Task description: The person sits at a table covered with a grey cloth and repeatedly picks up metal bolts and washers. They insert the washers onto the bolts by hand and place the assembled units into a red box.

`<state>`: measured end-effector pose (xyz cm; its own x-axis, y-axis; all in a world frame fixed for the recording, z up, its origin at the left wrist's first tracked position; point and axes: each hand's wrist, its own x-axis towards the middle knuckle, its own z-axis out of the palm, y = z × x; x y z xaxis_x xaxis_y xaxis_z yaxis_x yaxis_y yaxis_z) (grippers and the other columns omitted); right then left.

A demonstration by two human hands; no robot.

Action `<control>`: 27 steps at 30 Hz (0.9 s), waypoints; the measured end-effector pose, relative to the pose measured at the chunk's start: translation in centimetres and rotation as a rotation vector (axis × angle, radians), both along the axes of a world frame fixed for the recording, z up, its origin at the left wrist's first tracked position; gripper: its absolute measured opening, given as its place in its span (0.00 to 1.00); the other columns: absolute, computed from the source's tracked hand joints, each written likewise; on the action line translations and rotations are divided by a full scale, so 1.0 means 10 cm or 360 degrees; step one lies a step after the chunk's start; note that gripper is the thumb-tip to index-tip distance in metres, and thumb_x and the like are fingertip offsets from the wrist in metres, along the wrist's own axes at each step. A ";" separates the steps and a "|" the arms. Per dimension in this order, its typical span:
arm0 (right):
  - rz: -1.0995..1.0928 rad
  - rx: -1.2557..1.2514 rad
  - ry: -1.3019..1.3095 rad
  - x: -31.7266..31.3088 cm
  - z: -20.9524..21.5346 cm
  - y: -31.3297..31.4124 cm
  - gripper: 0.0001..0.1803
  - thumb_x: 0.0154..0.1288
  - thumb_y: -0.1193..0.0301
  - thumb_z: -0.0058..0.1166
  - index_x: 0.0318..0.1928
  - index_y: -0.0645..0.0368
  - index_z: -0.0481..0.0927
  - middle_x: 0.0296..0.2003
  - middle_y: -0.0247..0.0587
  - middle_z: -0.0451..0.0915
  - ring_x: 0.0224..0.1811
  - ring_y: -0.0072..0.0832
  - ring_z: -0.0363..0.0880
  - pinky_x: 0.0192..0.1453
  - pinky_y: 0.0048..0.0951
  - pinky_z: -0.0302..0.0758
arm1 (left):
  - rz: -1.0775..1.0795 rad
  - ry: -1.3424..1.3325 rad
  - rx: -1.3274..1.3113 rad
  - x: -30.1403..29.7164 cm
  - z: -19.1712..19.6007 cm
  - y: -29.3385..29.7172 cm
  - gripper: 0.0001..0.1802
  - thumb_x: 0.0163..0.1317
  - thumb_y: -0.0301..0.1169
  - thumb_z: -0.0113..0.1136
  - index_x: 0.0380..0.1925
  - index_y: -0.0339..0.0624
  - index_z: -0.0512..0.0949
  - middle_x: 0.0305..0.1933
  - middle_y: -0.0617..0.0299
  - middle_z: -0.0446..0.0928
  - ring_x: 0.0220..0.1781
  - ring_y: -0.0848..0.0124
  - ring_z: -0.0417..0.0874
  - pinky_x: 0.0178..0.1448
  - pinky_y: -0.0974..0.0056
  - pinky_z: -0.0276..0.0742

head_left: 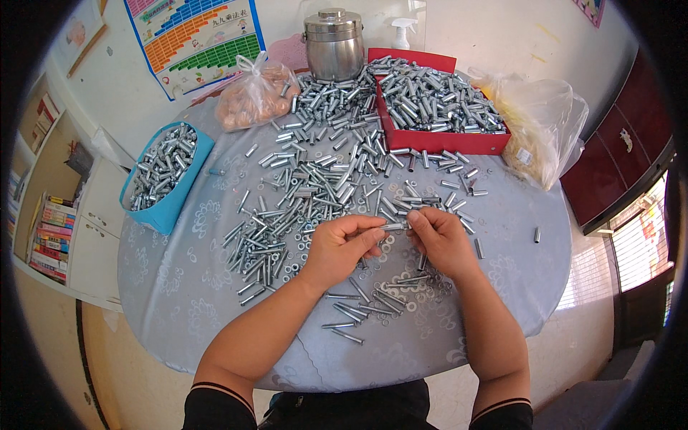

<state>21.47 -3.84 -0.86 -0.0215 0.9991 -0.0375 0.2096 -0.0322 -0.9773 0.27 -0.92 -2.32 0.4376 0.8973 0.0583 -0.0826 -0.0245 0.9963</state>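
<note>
Over the middle of the table, my left hand (344, 245) and my right hand (442, 241) pinch a silvery expansion bolt (393, 226) between them, one at each end. It lies roughly level. The curled lower fingers of my right hand are partly hidden, with another bolt (422, 262) showing just below them. Loose long bolts (349, 312) lie nearest me, below my hands. Washers (411, 305) and nuts are scattered beside them. A wide heap of metal sleeves and bolts (315, 179) spreads beyond my left hand.
A red box (448, 143) heaped with metal sleeves stands at the back right, beside a clear plastic bag (548, 136). At the left is a blue bin (159, 215) of assembled-looking bolts. A knotted bag (252, 100) and a steel pot (335, 50) stand at the back.
</note>
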 end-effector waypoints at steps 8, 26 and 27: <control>-0.0232 0.0094 0.0104 -0.10 0.08 -0.03 0.14 0.72 0.64 0.53 0.35 0.62 0.80 0.24 0.26 0.75 0.26 0.14 0.69 0.30 0.19 0.66 | 0.0023 -0.0106 -0.0061 0.01 -0.03 0.01 0.12 0.67 0.26 0.58 0.48 0.33 0.79 0.38 0.55 0.85 0.30 0.75 0.84 0.34 0.72 0.79; 0.0020 -0.0029 0.0064 0.04 0.02 -0.01 0.13 0.71 0.64 0.54 0.40 0.63 0.80 0.29 0.28 0.78 0.28 0.13 0.71 0.29 0.19 0.67 | 0.0014 -0.0125 -0.0077 0.01 -0.01 0.02 0.12 0.66 0.25 0.59 0.48 0.33 0.79 0.38 0.56 0.84 0.30 0.75 0.83 0.34 0.72 0.80; 0.0058 -0.0151 -0.0011 0.06 0.03 -0.01 0.13 0.71 0.64 0.54 0.40 0.63 0.80 0.29 0.27 0.78 0.28 0.13 0.71 0.30 0.19 0.67 | 0.0013 -0.0120 -0.0071 0.01 -0.01 0.02 0.12 0.66 0.25 0.59 0.48 0.33 0.79 0.38 0.56 0.84 0.30 0.75 0.83 0.34 0.72 0.80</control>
<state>22.11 -3.90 -0.54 -0.0569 0.9895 -0.1325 0.2192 -0.1171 -0.9686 0.32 -0.76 -2.45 0.4259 0.9033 0.0508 -0.1573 0.0186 0.9874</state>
